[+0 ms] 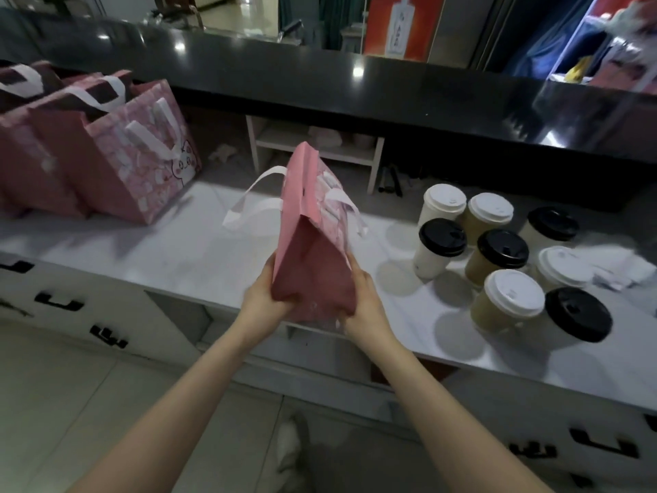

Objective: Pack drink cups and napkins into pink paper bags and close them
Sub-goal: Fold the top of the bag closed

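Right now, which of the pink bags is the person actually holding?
The flattened pink bag in the middle, gripped at its bottom by the left hand and right hand. The other pink bags stand untouched on the counter's left.

The pink bag [313, 265] hides most of both hands' fingers [281, 307] — only the backs of the hands and a few tips at its lower edge show. Its printed side is turned away and smeared by motion, so the pattern cannot be read. Its inside cannot be seen. The standing bags [117, 165] at the left are cut off by the picture's edge. The white napkins [625, 268] at the right are a blurred heap — their count cannot be told. The cups' [505, 257] contents are hidden under lids.
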